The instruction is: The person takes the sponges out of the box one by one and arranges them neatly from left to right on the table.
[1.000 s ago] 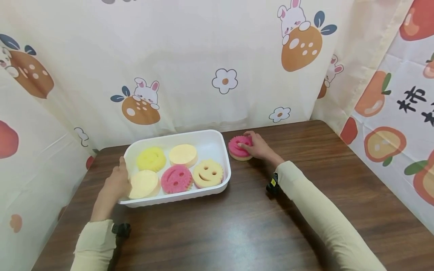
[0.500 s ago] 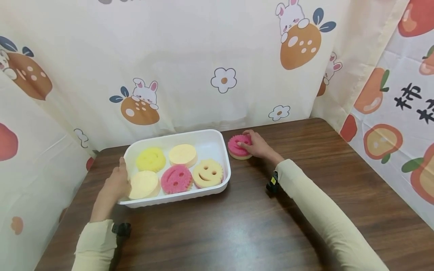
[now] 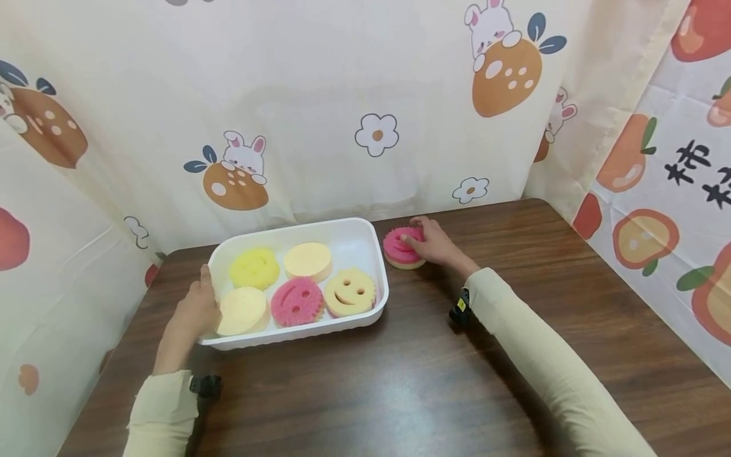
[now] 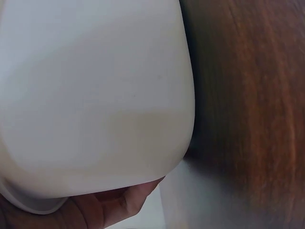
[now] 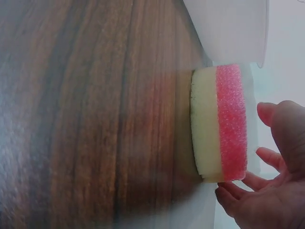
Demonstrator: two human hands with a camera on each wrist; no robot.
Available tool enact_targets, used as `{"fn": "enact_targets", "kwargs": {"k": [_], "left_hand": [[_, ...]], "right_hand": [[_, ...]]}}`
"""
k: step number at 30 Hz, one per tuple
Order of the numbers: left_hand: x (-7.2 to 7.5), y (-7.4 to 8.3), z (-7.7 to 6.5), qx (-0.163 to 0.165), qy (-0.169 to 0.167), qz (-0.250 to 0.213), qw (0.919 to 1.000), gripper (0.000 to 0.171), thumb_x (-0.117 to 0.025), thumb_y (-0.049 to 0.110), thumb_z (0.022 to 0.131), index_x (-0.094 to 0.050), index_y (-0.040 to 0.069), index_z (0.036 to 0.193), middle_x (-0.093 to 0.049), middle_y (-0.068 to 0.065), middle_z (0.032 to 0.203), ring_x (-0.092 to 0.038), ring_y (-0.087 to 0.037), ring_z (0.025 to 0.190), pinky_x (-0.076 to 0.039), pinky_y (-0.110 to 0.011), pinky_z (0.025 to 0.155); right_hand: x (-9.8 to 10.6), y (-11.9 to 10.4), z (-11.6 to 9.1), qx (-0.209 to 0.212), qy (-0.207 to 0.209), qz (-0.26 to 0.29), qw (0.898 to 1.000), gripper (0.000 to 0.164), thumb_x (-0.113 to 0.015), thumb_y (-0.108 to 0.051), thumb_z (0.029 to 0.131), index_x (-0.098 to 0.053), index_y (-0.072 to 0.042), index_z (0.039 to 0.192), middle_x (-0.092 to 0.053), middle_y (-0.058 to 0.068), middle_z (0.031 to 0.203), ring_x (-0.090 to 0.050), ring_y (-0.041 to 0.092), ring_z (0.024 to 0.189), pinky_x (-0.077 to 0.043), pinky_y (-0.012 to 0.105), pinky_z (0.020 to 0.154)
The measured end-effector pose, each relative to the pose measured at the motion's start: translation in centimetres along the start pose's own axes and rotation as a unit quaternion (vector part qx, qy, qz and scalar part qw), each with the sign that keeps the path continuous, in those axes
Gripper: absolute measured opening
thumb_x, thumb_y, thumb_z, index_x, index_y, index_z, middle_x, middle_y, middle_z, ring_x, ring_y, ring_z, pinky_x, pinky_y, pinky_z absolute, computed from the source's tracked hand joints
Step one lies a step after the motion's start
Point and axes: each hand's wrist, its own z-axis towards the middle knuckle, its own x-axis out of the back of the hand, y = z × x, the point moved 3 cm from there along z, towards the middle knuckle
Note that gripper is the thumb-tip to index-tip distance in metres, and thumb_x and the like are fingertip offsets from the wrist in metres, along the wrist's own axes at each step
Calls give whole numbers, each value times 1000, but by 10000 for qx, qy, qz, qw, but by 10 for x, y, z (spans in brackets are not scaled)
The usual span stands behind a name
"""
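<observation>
Right hand [image 3: 438, 246] easing its thumb off the pink sponge [image 3: 400, 255] near the table's [image 3: 342, 393] far edge, spreading loosely, clasping nothing, left hand [image 3: 196, 310] gripping the tray's [image 3: 355, 242] left edge

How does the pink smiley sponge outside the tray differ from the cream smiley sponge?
The pink smiley sponge sits on the table; the cream smiley sponge, in the tray.
The pink one shows pink above cream; the cream one, cream above pink.
Right hand is at the pink one, not the cream.
Both: cut-out faces.
</observation>
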Motion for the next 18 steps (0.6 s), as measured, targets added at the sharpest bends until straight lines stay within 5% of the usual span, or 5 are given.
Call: {"fn": "enact_targets", "kwargs": {"k": [18], "left_hand": [[-4,-2,-1,-44,160,2,9999,91,-50,4,91,18,-14,149,-26,-52,137,-55,-54,93,-49,-66,84]], "right_hand": [[6,-15,-7,99,315,-39,9994,65,-54,-42,99,-32,-9,150,-29,24,154,-25,42,142,-33,64,113]]}}
